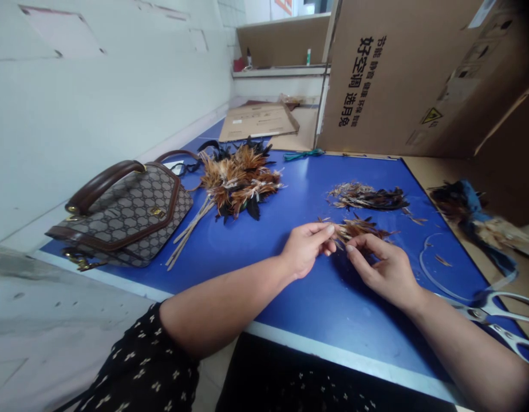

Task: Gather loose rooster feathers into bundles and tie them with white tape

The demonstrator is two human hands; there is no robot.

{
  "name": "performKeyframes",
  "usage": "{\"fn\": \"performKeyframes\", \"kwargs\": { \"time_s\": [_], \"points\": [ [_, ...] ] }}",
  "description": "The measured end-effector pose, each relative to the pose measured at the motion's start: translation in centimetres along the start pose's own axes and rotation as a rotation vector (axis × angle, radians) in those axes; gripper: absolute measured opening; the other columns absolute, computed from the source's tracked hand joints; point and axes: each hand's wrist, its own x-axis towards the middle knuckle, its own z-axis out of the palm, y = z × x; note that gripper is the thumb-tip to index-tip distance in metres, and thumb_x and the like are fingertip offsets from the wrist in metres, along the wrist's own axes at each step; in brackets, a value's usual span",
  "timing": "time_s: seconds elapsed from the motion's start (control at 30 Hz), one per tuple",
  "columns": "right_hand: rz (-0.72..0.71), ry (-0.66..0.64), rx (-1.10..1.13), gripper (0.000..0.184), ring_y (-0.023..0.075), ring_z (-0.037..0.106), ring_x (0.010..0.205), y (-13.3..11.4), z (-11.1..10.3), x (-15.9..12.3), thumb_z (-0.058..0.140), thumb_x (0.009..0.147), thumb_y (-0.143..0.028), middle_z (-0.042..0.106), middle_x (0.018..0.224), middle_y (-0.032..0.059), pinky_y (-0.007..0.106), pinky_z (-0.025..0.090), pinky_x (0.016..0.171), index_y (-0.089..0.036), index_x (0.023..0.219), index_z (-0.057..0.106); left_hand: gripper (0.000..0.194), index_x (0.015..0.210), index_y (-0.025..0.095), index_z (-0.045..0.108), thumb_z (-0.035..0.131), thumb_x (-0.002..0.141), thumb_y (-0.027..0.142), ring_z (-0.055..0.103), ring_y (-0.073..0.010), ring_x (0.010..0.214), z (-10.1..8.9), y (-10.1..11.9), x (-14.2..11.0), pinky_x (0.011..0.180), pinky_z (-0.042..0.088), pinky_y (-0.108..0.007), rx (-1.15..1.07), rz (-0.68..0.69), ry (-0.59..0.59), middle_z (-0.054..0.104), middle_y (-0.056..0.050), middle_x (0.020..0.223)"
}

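Note:
My left hand [310,246] is closed in a pinch, its thumb and forefinger on the pale quill ends of some brown feathers [344,233]. Close beside it, my right hand [382,266] is closed too, thumb against forefinger; whatever lies between those fingertips is too small to make out. Just behind both hands is a small heap of brown feathers [367,226]. Farther back lies a larger pile of dark and tan feathers [367,197]. To the left, several feather bunches [243,177] on pale sticks [189,232] rest on the blue tabletop [247,274].
A patterned handbag [131,212] stands at the left by the wall. Metal scissors [479,313] lie under my right forearm, near a clear plastic strip [423,269]. Green ties [303,154] are at the back. A big cardboard box [402,86] and more feathers [462,206] border the right.

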Motion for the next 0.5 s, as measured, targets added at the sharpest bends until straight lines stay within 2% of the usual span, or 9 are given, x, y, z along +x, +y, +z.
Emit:
{"fn": "performKeyframes", "kwargs": {
  "time_s": [0.37, 0.5],
  "points": [
    [-0.007, -0.091, 0.039, 0.012, 0.0167, 0.069, 0.068, 0.26, 0.08, -0.18, 0.062, 0.101, -0.031, 0.075, 0.08, 0.0024, 0.028, 0.056, 0.065, -0.023, 0.096, 0.069, 0.04, 0.098, 0.01, 0.077, 0.088, 0.08, 0.045, 0.058, -0.0086, 0.06, 0.15, 0.0, -0.6, 0.057, 0.038, -0.025, 0.039, -0.076, -0.093, 0.067, -0.003, 0.075],
    [-0.005, -0.094, 0.03, 0.012, 0.0175, 0.07, 0.069, 0.38, -0.08, -0.29, 0.064, 0.101, -0.033, 0.076, 0.083, 0.0029, 0.029, 0.058, 0.067, -0.023, 0.098, 0.07, 0.038, 0.092, 0.011, 0.073, 0.084, 0.084, 0.046, 0.055, -0.0079, 0.056, 0.22, 0.3, -0.67, 0.052, 0.032, -0.023, 0.072, -0.062, -0.097, 0.063, -0.001, 0.066]
  ]
}}
